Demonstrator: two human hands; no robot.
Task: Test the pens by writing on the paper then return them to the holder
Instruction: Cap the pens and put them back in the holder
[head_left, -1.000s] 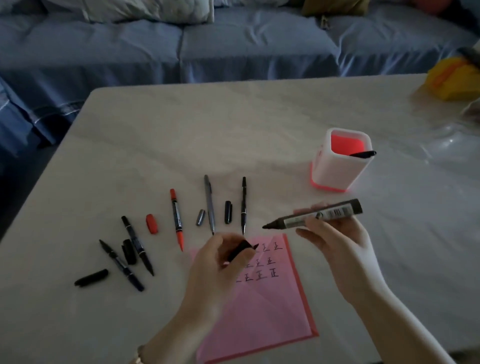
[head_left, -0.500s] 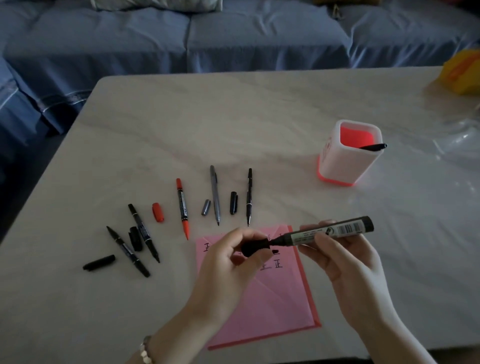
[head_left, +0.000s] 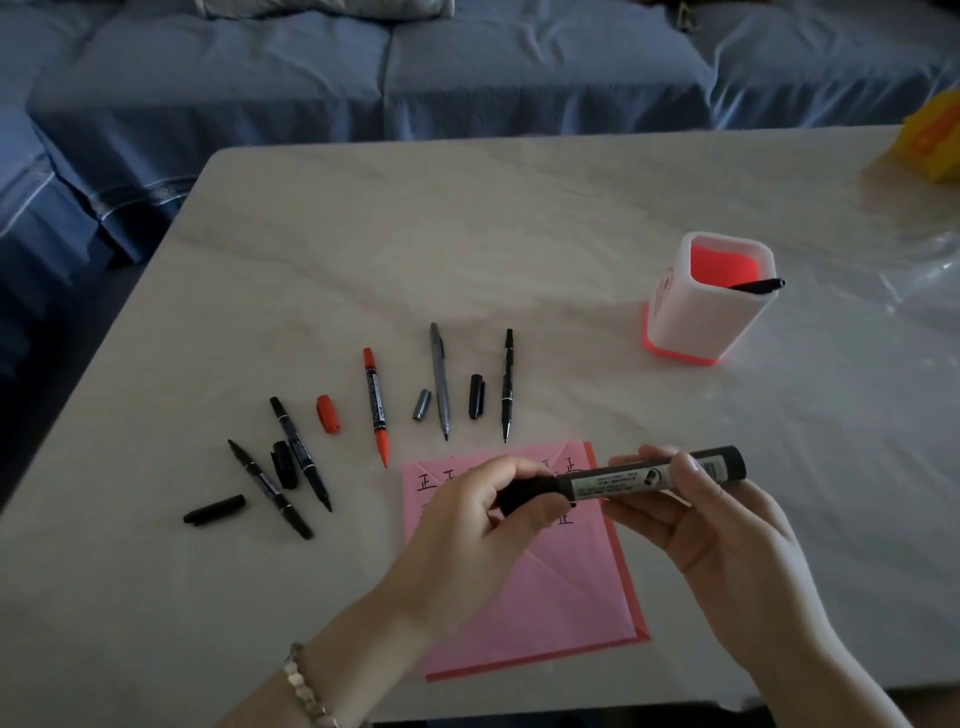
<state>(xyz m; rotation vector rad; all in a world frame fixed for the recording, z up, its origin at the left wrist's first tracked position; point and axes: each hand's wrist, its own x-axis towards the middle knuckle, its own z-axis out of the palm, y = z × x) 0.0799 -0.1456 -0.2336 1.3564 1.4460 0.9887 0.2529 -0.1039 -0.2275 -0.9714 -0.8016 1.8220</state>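
the left hand (head_left: 467, 525) pinches the black cap (head_left: 527, 493) on the tip end of a thick black marker (head_left: 649, 475), whose barrel the right hand (head_left: 727, 525) grips, above the pink paper (head_left: 561, 597). the white pen holder (head_left: 706, 306), well apart on the table (head_left: 519, 234), holds one black pen (head_left: 758, 286).

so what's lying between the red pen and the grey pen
Head view: only a grey cap lies between the red pen and the grey pen, close beside the grey one.

A home living room was shown. A blue-covered sofa (head_left: 467, 67) with a cushion (head_left: 322, 8) was set behind a marble-look table (head_left: 519, 218), where a plastic bag (head_left: 930, 280) was left.
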